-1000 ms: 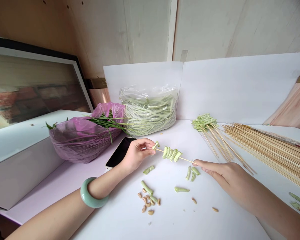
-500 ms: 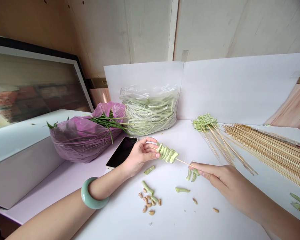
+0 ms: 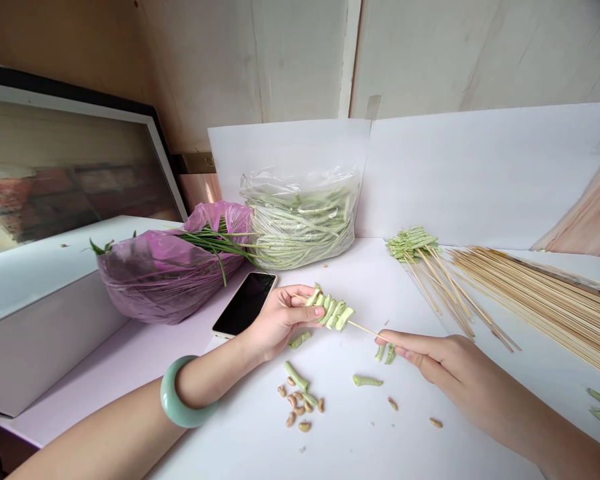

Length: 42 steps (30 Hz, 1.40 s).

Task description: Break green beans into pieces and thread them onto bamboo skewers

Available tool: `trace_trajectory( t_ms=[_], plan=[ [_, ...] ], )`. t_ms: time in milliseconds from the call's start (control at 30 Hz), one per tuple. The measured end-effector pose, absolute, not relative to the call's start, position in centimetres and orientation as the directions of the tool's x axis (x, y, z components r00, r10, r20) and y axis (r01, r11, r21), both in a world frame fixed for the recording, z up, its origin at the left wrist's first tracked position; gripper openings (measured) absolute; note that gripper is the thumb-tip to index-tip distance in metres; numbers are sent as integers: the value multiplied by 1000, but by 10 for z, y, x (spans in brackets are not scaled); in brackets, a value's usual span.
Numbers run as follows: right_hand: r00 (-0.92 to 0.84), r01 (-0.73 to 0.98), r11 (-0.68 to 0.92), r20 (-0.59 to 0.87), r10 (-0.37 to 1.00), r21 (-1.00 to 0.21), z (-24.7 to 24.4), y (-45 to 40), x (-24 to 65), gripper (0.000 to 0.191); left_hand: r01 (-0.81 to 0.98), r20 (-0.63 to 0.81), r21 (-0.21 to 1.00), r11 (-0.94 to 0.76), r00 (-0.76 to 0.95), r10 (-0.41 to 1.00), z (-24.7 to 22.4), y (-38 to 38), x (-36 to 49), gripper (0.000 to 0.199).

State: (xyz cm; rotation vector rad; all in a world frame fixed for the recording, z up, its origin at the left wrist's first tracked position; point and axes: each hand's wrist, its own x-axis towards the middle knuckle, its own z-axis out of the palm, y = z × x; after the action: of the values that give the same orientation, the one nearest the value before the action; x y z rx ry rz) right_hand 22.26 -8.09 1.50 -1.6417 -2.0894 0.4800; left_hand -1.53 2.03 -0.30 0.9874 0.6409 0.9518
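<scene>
My left hand (image 3: 287, 317) pinches a row of cut green bean pieces (image 3: 334, 312) threaded side by side on a bamboo skewer (image 3: 364, 329). The skewer's tip sticks out past the beans between my left fingers. My right hand (image 3: 425, 353) is closed on the skewer's other end, its thumb and index finger gripping it. Loose bean pieces (image 3: 367, 381) lie on the white tabletop, some just under my right fingertips. Near my left wrist, several brown bean seeds (image 3: 299, 411) are scattered beside more bean pieces (image 3: 296, 375). A pale green bangle (image 3: 173, 393) circles my left wrist.
Behind my left hand lie a phone (image 3: 245, 305), a purple bag of greens (image 3: 160, 280) and a clear bag of long beans (image 3: 305, 223). Finished bean skewers (image 3: 413, 241) and a bundle of bare skewers (image 3: 540, 293) rest at right. A white box (image 3: 45, 340) stands left.
My left fingers have shifted along the beans, the thumb now pressing on them. The skewer has moved slightly left and down. My right hand still grips its end.
</scene>
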Motion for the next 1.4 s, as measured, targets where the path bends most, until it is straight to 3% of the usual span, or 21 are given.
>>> trace_trajectory(
  t_ms=[167,700,800,1033,1200,1400],
  plan=[
    [-218,781,271,162,962,-563,13,-80,227,36,-406,-13,890,209,435,900,1,14,-13,31],
    [-175,760,142,10,984,-634,17,-78,225,42,-452,-12,864,221,422,907,2,12,-12,25],
    [-171,768,163,46,984,-619,18,-79,220,42,-475,-8,844,249,454,891,4,10,-11,26],
    [-97,711,224,223,970,-667,8,-85,197,39,-542,-15,752,375,556,831,3,-3,-10,50],
    [-51,702,191,220,974,-685,2,-85,190,43,-620,-8,684,384,521,854,4,-8,-8,35],
    [-14,707,190,256,967,-681,-16,-84,184,44,-504,-21,794,340,537,844,5,-14,-2,18]
  ],
)
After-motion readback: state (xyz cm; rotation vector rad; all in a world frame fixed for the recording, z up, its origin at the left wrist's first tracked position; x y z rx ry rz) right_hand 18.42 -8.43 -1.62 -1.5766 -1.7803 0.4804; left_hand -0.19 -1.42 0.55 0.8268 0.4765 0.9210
